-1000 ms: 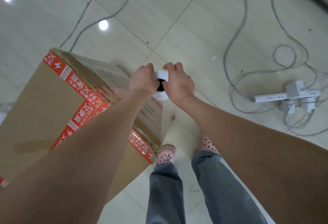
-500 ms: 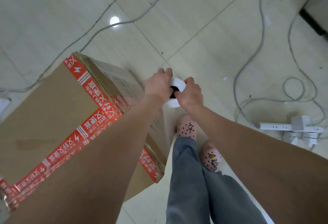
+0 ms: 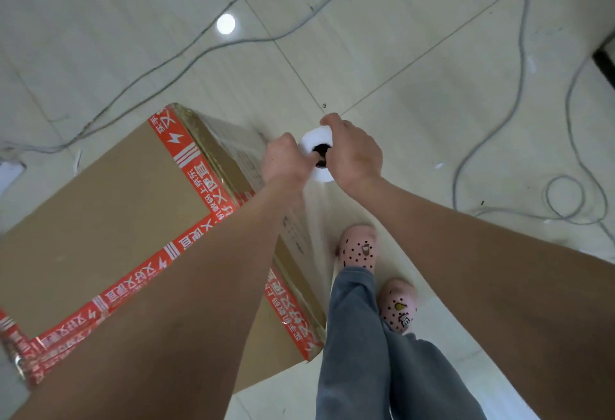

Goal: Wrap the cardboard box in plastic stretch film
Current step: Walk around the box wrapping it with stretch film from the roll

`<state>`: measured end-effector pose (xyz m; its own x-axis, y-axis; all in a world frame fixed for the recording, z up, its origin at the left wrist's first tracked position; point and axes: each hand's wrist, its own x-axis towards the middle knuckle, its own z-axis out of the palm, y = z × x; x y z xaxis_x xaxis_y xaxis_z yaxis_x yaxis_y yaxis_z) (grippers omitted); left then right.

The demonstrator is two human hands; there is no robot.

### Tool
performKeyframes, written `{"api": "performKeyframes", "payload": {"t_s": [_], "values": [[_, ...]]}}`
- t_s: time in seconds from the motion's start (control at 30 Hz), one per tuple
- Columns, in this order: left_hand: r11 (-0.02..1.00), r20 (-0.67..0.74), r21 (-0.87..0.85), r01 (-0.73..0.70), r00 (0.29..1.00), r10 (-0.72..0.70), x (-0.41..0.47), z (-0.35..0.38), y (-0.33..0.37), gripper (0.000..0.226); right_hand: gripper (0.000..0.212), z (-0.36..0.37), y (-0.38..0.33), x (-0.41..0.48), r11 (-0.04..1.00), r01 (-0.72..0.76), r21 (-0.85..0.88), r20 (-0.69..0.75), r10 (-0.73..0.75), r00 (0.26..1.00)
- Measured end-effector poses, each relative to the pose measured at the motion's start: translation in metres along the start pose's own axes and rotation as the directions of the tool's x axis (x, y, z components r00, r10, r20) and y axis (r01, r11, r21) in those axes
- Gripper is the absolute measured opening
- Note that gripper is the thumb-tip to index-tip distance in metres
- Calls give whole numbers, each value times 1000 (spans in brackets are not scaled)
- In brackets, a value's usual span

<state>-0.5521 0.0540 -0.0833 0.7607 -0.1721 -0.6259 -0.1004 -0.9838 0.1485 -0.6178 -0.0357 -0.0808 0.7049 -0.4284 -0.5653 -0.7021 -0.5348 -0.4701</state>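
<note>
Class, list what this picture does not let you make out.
Head view:
- film roll: sides hidden by left hand and right hand.
- cardboard box: near corner covered by left forearm; left corner cut by frame edge.
- print on box side: blurred.

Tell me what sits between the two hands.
The stretch film roll, seen end-on with its dark core hole, sits between the left hand and right hand; both grip it. The head view shows this.
</note>
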Motion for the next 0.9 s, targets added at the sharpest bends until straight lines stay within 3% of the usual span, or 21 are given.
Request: {"api": "performKeyframes", "payload": {"t_s": [0.13, 0.2, 0.33, 0.43, 0.57, 0.6, 0.73, 0.9], "values": [[999, -8, -20, 46, 999, -46, 8, -7, -6, 39, 40, 2, -5, 8, 956, -253, 151, 25, 252, 967], [999, -28, 25, -30, 999, 30, 10, -10, -2, 36, 38, 0, -7, 12, 962, -234, 139, 23, 234, 972], [937, -66, 177, -300, 947, 316, 18, -13, 8, 30, 32, 0, -12, 17, 985, -141, 99, -17, 143, 990], [899, -63, 233, -372, 916, 396, 25, -16, 8, 25, 24, -1, -13, 25, 994, -57, 97, -25, 59, 998], [924, -94, 200, -326, 932, 349, 33, -20, 4, 22, 35, -6, -21, 34, 988, 126, -87, 35, -123, 992], [935, -94, 182, -306, 941, 326, 34, -21, 4, 23, 38, -5, -22, 34, 992, 92, -82, 32, -90, 995], [941, -51, 171, -293, 951, 306, 39, -29, 5, 28, 42, 1, -19, 37, 951, -272, 146, 78, 263, 962], [963, -51, 144, -227, 970, 236, 51, -41, -4, 30, 22, -4, -37, 56, 990, -129, 64, 35, 126, 991]]}}
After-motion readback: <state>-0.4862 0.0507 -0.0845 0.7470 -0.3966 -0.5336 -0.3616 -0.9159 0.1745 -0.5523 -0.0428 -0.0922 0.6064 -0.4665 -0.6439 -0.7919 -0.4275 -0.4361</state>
